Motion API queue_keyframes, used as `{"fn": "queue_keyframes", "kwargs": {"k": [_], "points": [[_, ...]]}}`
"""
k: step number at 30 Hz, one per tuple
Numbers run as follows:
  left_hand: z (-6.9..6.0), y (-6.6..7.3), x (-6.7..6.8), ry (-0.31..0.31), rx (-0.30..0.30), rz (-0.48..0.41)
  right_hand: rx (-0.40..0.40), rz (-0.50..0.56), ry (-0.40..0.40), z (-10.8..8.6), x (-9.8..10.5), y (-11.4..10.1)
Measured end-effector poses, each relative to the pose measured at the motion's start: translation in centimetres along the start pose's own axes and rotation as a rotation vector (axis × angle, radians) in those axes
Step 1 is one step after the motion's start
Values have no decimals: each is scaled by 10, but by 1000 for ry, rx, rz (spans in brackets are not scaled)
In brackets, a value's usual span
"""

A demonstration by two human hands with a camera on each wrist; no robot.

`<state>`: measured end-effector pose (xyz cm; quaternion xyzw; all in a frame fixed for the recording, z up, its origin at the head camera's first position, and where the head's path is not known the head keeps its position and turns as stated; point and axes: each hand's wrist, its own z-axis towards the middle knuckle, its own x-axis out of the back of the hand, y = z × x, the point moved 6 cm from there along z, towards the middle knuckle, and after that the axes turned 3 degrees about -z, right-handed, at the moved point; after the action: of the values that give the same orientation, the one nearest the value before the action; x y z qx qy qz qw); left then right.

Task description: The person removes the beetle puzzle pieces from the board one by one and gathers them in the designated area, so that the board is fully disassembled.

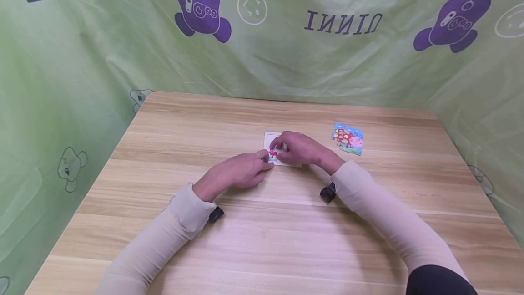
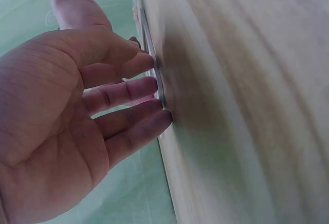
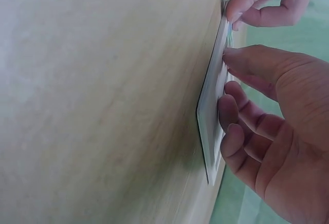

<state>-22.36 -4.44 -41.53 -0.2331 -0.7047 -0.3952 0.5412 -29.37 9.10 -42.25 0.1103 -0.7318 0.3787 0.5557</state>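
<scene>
A thin white puzzle board [image 1: 269, 138] lies flat near the middle of the table, partly hidden by the hands. Small colourful jigsaw pieces [image 1: 272, 155] show at its near left corner, between both hands' fingertips. My left hand [image 1: 244, 170] touches that corner, its fingers loosely extended with the tips at the board's edge. Across the board reaches my right hand [image 1: 300, 148], thumb and index finger closing on a piece at the corner, other fingers curled. In the right wrist view, the white board [image 3: 208, 126] is seen edge-on beneath the right fingers.
A partly joined jigsaw picture [image 1: 349, 140] with red and pink figures lies to the right of the board. The wooden table [image 1: 262, 240] ends at the back against a green printed curtain [image 1: 262, 58]. Black wrist cameras [image 1: 327, 192] hang below both sleeves.
</scene>
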Motion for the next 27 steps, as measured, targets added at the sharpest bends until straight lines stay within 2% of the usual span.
{"fn": "queue_keyframes", "kwargs": {"k": [5,12,27], "points": [[1,1,0,-22,-12,-4,-2,21,4,0,0,1],[3,2,0,-18,-30,18,8,69,15,1,0,3],[3,4,-1,-29,-13,62,-35,179,57,2,1,6]]}}
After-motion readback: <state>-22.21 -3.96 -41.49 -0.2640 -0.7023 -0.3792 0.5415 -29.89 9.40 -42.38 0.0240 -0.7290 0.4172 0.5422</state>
